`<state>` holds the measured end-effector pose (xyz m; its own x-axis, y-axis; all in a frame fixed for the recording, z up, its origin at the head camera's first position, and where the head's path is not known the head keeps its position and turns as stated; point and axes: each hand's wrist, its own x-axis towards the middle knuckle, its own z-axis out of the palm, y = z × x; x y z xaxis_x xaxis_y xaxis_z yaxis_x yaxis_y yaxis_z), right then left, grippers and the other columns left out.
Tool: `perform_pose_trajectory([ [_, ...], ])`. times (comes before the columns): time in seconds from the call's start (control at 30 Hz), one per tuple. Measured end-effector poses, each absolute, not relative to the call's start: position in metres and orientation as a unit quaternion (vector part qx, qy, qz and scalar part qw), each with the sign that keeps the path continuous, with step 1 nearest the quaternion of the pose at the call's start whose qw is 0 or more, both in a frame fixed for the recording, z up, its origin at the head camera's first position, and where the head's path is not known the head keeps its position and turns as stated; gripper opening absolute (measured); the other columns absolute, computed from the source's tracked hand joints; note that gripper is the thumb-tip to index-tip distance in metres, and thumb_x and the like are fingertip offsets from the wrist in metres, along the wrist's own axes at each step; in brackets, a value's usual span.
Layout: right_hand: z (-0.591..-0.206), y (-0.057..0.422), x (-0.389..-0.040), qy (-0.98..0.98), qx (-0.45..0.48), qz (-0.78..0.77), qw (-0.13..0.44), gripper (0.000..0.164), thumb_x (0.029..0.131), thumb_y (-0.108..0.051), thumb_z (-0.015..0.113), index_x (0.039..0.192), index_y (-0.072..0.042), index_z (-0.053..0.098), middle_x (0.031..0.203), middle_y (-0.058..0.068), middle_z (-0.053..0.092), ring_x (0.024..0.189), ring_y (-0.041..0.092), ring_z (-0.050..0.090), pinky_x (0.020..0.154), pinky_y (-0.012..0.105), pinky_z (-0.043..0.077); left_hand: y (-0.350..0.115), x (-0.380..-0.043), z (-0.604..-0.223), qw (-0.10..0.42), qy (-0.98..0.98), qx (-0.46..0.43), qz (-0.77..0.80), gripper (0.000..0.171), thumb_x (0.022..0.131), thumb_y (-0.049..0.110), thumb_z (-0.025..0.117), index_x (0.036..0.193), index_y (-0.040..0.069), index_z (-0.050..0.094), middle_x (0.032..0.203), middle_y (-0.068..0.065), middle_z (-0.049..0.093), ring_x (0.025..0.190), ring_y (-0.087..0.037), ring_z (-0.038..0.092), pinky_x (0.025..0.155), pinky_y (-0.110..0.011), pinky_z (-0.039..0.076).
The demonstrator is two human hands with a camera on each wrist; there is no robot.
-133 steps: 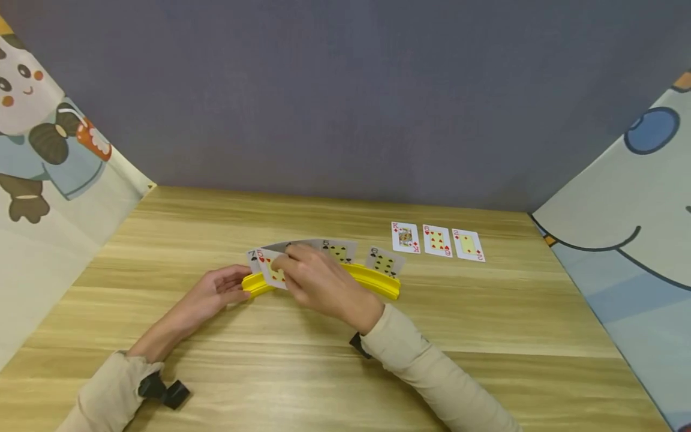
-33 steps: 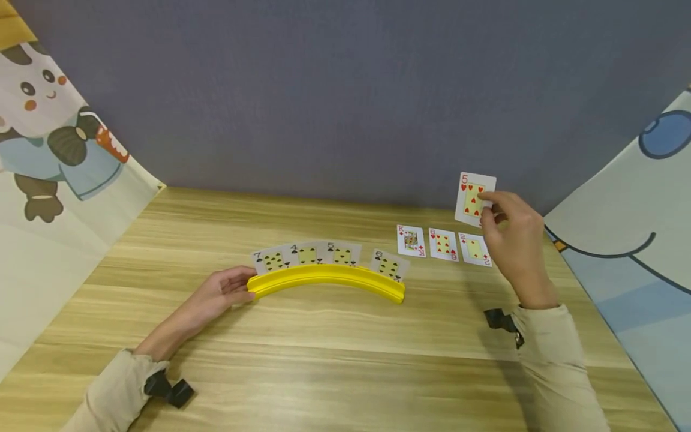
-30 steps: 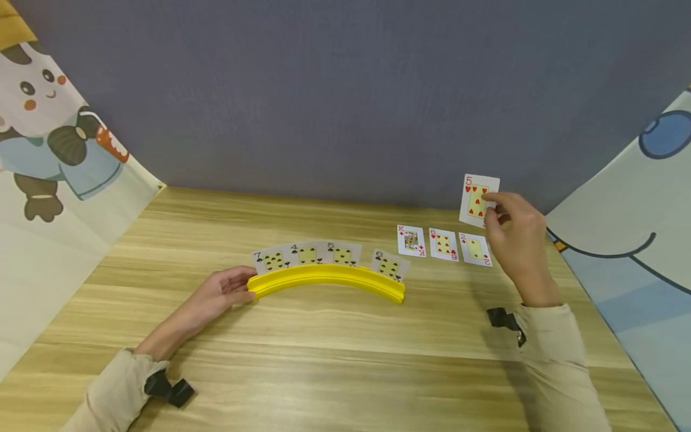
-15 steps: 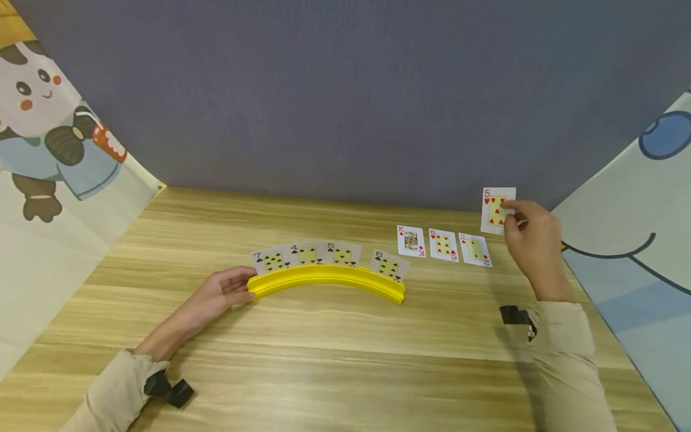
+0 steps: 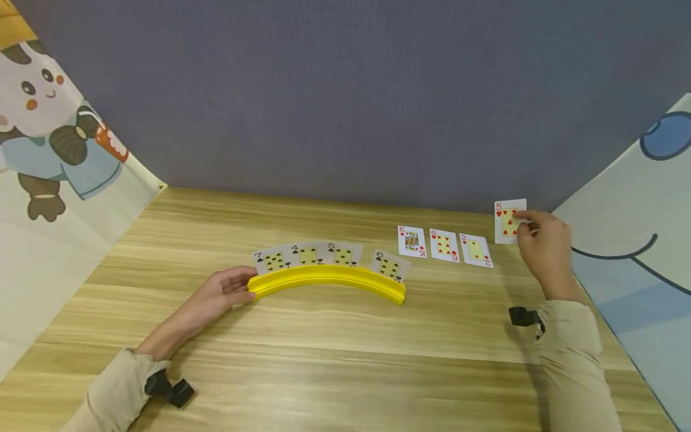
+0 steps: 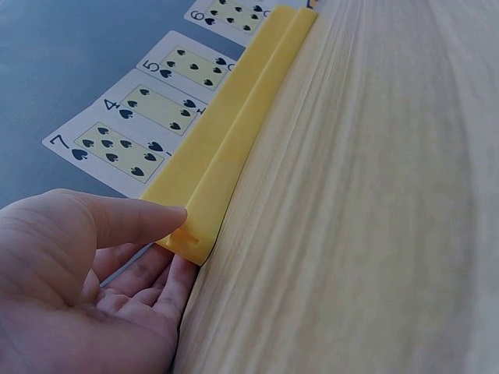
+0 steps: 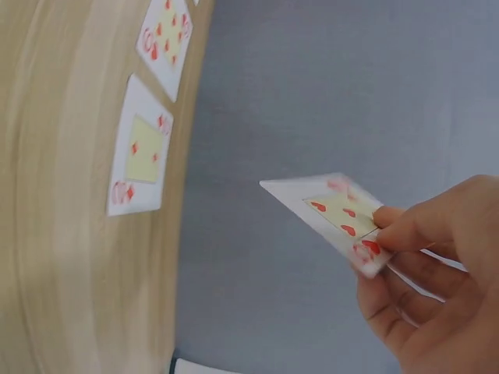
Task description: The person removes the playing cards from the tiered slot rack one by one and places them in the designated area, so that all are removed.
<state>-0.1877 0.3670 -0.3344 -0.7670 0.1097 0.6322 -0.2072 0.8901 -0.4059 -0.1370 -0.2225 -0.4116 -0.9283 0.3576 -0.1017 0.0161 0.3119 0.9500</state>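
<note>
At the back right, my right hand [image 5: 545,249] pinches the five of hearts [image 5: 507,219] between thumb and fingers. In the right wrist view this card [image 7: 335,218] is tilted and apart from the tabletop. A curved yellow card holder [image 5: 329,276] stands on the table, and my left hand [image 5: 221,291] grips its left end. The left wrist view shows the thumb [image 6: 140,220] on the holder's front and the other fingers behind and under it. Spade cards stand in the holder: a seven [image 5: 272,261], a four [image 5: 306,255], a five [image 5: 342,255] and a six [image 5: 388,266].
Left of the held card, a face-up row lies on the wooden table [image 5: 335,360]: a king of diamonds [image 5: 412,241], a hearts card [image 5: 444,246] and the two of diamonds [image 5: 475,250]. A grey panel [image 5: 345,108] rises behind; printed cartoon panels flank both sides.
The five of hearts was taken from the left of the holder and carried to the back right. Lately it has moved further right and lower. My left hand stays at the holder's end.
</note>
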Motion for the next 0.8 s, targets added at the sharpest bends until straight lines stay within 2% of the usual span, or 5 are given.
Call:
perform_pose_trajectory([
  [0.23,-0.345,0.382,-0.19,-0.926,-0.004,0.226,0.302,0.024,0.085,0.008,0.052,0.098,0.007,0.072,0.084,0.03,0.069,0.061,0.011,0.049,0.049,0.013,0.031,-0.222,-0.137,-0.411,0.15,0.796,0.118,0.575,0.054,0.092,0.011,0.069,0.139,-0.007,0.048,0.141,-0.027,0.051,0.131,-0.04,0.049,0.101,-0.015,0.044],
  [0.47,-0.356,0.394,-0.19,-0.937,-0.02,0.235,0.259,0.028,0.087,0.009,0.047,0.104,0.01,0.07,0.097,0.035,0.066,0.078,0.038,0.06,0.05,0.014,0.031,-0.223,-0.138,-0.412,0.154,0.795,0.117,0.575,0.055,0.092,0.011,0.069,0.14,-0.007,0.047,0.142,-0.027,0.05,0.131,-0.039,0.048,0.102,-0.017,0.044],
  [0.53,-0.36,0.397,-0.19,-0.938,-0.023,0.237,0.252,0.03,0.088,0.01,0.046,0.106,0.01,0.069,0.1,0.036,0.065,0.082,0.04,0.061,0.049,0.014,0.031,-0.223,-0.139,-0.412,0.155,0.795,0.117,0.574,0.055,0.093,0.012,0.069,0.14,-0.008,0.047,0.142,-0.028,0.049,0.131,-0.04,0.048,0.102,-0.018,0.044],
  [0.6,-0.364,0.4,-0.19,-0.94,-0.028,0.235,0.246,0.031,0.088,0.01,0.045,0.106,0.01,0.07,0.1,0.036,0.065,0.078,0.039,0.06,0.045,0.017,0.031,-0.223,-0.139,-0.413,0.155,0.796,0.117,0.573,0.056,0.093,0.012,0.069,0.14,-0.008,0.047,0.142,-0.028,0.05,0.131,-0.04,0.048,0.103,-0.019,0.044],
  [0.8,-0.376,0.407,-0.193,-0.946,-0.032,0.219,0.238,0.031,0.085,0.009,0.048,0.104,0.008,0.073,0.086,0.03,0.067,0.059,0.021,0.049,0.04,0.023,0.031,-0.223,-0.14,-0.413,0.158,0.797,0.114,0.571,0.057,0.093,0.012,0.068,0.141,-0.008,0.046,0.143,-0.028,0.048,0.132,-0.04,0.047,0.104,-0.022,0.044],
])
